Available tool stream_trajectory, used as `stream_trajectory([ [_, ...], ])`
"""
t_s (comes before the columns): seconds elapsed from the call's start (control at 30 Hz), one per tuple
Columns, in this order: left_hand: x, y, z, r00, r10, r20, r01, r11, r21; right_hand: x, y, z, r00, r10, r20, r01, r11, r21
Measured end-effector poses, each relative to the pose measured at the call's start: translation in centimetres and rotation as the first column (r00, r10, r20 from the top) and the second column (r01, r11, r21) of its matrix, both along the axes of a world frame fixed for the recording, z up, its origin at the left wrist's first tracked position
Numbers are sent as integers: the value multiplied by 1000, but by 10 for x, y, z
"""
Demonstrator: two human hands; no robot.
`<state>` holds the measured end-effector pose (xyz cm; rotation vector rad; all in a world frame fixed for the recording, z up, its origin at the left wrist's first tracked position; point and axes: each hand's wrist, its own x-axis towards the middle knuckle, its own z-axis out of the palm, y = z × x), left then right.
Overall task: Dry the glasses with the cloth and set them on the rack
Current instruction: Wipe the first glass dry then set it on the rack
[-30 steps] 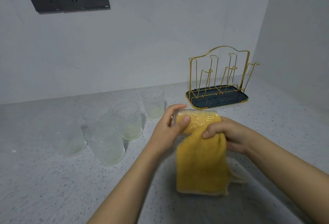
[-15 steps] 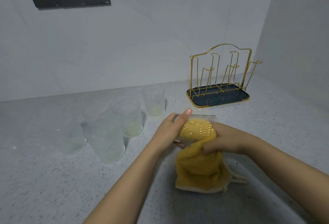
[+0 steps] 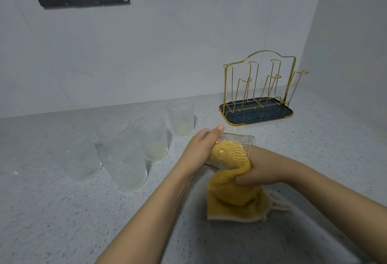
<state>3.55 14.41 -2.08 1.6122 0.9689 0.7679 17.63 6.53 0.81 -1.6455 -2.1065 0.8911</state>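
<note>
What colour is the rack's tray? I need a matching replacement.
Dark blue with a gold rim, under the gold wire rack; the tray shows in the head view.

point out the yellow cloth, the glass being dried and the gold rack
yellow cloth (image 3: 234, 198), head view, on the hanging part below the right hand
glass being dried (image 3: 240, 140), head view, on its clear upper wall near the rim
gold rack (image 3: 259, 115), head view, on the dark tray at its base

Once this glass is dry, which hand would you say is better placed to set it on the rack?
Probably the left hand: it already grips the glass, while the right hand grips the yellow cloth stuffed inside it. The rack stands empty, further back and to the right.
</note>
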Motion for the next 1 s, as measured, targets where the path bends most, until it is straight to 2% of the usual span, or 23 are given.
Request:
stream_trajectory([
  [0.07, -4, -5, 1, 1000, -6, 13, 5, 999, 44, 7, 3, 0, 995, -57, -87, 50, 995, -83],
  [0.1, -6, -9, 1, 998, -23, 62, 20, 998, 56, 11, 5, 1, 977, -99, -187, 74, 988, -136],
  [0.13, -6, -10, -1, 992, -45, 122, 35, 996, 86, 14, 6, 2, 926, -156, -342, 84, 973, -217],
  [0.2, -5, -13, -7, 968, -50, 247, 6, 985, 174, 14, 5, 4, 747, -265, -609, 31, 930, -366],
  [0.23, -3, -14, -8, 955, -29, 295, -33, 978, 204, 14, 3, 6, 697, -278, -661, -3, 921, -390],
  [0.27, -1, -12, -10, 950, -5, 313, -71, 971, 230, 14, 2, 8, 696, -263, -669, -28, 920, -391],
  [0.3, 1, -11, -9, 948, 3, 319, -82, 968, 236, 14, 1, 12, 728, -238, -643, -30, 926, -377],
  [0.33, 3, -9, -8, 949, 3, 315, -78, 971, 227, 13, 0, 15, 798, -196, -570, -10, 941, -337],
  [0.4, 6, -3, -4, 955, -15, 296, -25, 991, 131, 9, -3, 22, 966, -84, -243, 36, 980, -198],
  [0.47, 3, 4, 4, 977, -27, 212, 37, 998, -42, 1, -6, 21, 996, 12, 93, -4, 997, -83],
  [0.5, 1, 6, 6, 990, -42, 134, 57, 992, -114, -2, -7, 18, 980, 46, 194, -36, 998, -58],
  [0.53, 0, 7, 7, 996, -70, 61, 79, 985, -157, -5, -7, 15, 973, 64, 222, -52, 997, -58],
  [0.6, -3, 7, 7, 993, -113, -24, 108, 980, -166, -2, -7, 11, 984, 75, 161, -60, 994, -95],
  [0.67, -8, 6, 5, 990, -140, -2, 139, 984, -107, 8, -4, 11, 998, -14, -59, 3, 985, -170],
  [0.7, -10, 2, 4, 985, -163, 62, 168, 982, -90, 14, -2, 10, 967, -91, -237, 34, 972, -233],
  [0.73, -9, -1, 2, 977, -175, 119, 181, 983, -42, 18, -1, 9, 898, -167, -407, 34, 948, -315],
  [0.8, -5, -9, -5, 974, -122, 190, 108, 991, 85, 23, 1, 6, 768, -241, -594, -36, 909, -415],
  [0.87, 2, -12, -7, 965, -61, 254, 26, 990, 140, 21, 0, 6, 761, -223, -609, -60, 911, -408],
  [0.9, 4, -12, -5, 967, -46, 251, 14, 992, 126, 19, -2, 9, 797, -200, -570, -41, 924, -381],
  [0.93, 5, -9, -5, 973, -31, 230, 4, 993, 116, 14, -6, 11, 863, -168, -477, -1, 943, -333],
  [1.0, 6, -3, 2, 986, -32, 163, 28, 999, 29, 6, -9, 14, 984, -77, -159, 50, 985, -166],
])
